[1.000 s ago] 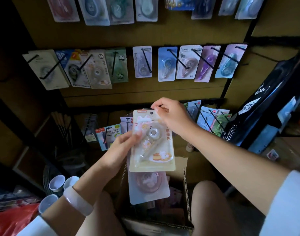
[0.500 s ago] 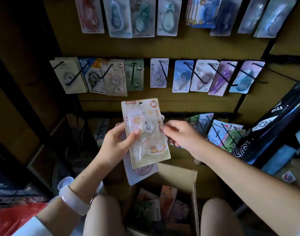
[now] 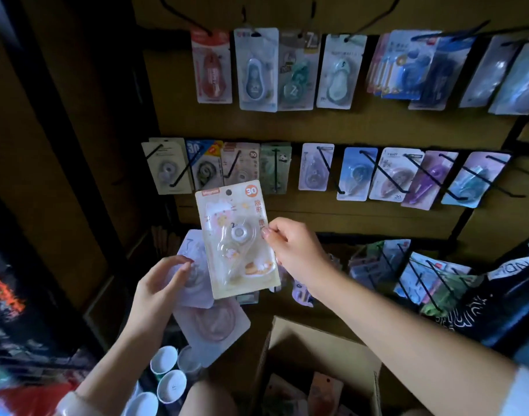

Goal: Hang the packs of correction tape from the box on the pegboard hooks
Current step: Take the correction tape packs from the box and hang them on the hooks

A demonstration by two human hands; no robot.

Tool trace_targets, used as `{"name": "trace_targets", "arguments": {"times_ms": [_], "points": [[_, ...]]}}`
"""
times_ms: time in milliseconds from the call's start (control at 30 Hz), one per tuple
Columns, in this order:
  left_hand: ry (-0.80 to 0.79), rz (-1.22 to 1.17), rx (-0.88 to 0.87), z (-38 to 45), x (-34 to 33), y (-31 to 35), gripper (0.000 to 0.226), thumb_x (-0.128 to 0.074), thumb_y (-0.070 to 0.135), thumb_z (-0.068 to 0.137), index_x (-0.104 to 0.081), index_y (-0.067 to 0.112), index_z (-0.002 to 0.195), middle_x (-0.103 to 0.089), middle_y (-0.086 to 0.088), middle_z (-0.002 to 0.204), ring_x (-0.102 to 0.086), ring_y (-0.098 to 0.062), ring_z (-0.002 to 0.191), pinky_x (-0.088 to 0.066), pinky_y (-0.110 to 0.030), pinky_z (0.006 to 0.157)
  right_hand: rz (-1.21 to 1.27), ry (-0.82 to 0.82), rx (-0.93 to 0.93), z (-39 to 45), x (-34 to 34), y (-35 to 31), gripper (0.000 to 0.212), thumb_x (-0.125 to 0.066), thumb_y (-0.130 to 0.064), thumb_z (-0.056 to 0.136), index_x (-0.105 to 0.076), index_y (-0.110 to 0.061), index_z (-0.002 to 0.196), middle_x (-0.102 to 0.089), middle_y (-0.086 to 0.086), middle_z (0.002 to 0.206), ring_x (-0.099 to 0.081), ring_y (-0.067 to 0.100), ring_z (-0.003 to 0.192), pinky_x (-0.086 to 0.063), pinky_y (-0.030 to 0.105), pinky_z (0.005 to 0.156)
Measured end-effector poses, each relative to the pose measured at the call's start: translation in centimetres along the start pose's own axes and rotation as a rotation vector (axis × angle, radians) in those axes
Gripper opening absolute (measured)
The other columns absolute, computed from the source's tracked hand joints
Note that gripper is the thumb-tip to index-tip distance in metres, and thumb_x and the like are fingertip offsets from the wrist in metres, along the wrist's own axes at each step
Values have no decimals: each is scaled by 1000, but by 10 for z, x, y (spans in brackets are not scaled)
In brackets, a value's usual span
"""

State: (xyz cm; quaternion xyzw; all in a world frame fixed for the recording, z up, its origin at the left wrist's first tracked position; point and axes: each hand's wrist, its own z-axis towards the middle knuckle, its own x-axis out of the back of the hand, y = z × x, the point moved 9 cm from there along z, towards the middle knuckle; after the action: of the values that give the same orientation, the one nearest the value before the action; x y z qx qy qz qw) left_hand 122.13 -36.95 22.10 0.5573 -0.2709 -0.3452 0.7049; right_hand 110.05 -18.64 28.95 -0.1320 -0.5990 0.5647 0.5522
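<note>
Nearest, below the raised pack, an open cardboard box (image 3: 323,352) sat between the person's knees with more packs dimly visible inside. Left of the box stood three white paper cups (image 3: 170,385). The right hand (image 3: 296,250) pinched the right edge of one cream pack of correction tape (image 3: 237,238), marked 30, holding it upright above the box. Down-left of that pack, the left hand (image 3: 158,288) gripped two more pink packs (image 3: 209,322), fingers curled over them. Beyond the raised pack rose a brown pegboard (image 3: 332,127) in a dim room. Just above the pack ran a row of nine hung packs on black hooks (image 3: 326,169); higher still, a row of roughly eight, blurred at the right. Right of the pack, low hooks carried several packs, count unclear, beside a black bag (image 3: 503,301)
</note>
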Motion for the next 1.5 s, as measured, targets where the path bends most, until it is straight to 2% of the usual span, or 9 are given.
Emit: {"name": "trace_targets", "arguments": {"times_ms": [300,467,633,800,967,1133,1300,1400,1500], "points": [[84,-17,18,9,25,-8,10,-63,21,86,-64,22,97,-63,1,107,-57,-14,99,-44,-26,80,5,153,-132,56,-15,6,30,-49,-15,90,-53,8,71,-45,14,60,-42,21,60,-31,29,60],[94,-31,66,13,25,-22,31,-62,38,71,-65,25,99,-63,3,110,-56,-17,108,-43,-33,85,-61,225,-149,67,-11,10,46,-49,-10,90,-27,-14,49,-25,2,48,-24,15,48,-17,27,50],[109,-45,72,18,24,-28,39,-65,53,62,-66,31,94,-64,9,107,-57,-17,110,-45,-37,89,-63,345,-308,88,-16,20,46,-47,-13,92,-30,-12,49,-30,3,50,-29,17,46,-18,25,43],[61,2,81,18,23,-36,22,-64,42,71,-66,35,92,-64,10,109,-55,-15,113,-43,-27,80,243,480,-541,112,-44,56,27,-50,-27,93,-65,-4,93,-68,14,93,-65,28,79,-51,30,61],[51,67,69,22,33,-33,18,-64,21,84,-66,39,86,-63,7,111,-54,-12,110,-39,-19,74,461,494,-630,136,-51,78,19,-52,-26,94,-59,-8,97,-68,9,88,-59,14,48,-47,22,45],[46,88,53,27,39,-28,20,-62,20,85,-65,40,87,-62,7,115,-53,-8,112,-39,-18,76,266,544,-596,162,-37,95,26,-54,-35,89,-57,-13,102,-61,10,116,-66,30,93,-56,43,83],[12,50,62,29,33,-26,16,-64,23,85,-66,39,90,-61,5,118,-53,-11,113,-42,-26,83,391,557,-592,164,-30,101,29,-55,-34,89,-54,-15,111,-59,6,117,-66,25,91,-59,29,73],[-9,30,73,29,24,-20,20,-59,23,77,-66,35,92,-61,4,117,-54,-16,113,-44,-31,83,457,410,-676,146,-39,100,41,-57,-18,91,-47,-7,129,-57,6,101,-68,22,86,-59,30,77],[-17,44,54,28,14,-12,25,-54,26,73,-65,35,93,-61,4,116,-55,-19,113,-47,-40,91,504,20,-711,110,-66,77,36,-52,-16,94,-46,-4,128,-60,10,96,-64,23,84,-55,32,73]]}}
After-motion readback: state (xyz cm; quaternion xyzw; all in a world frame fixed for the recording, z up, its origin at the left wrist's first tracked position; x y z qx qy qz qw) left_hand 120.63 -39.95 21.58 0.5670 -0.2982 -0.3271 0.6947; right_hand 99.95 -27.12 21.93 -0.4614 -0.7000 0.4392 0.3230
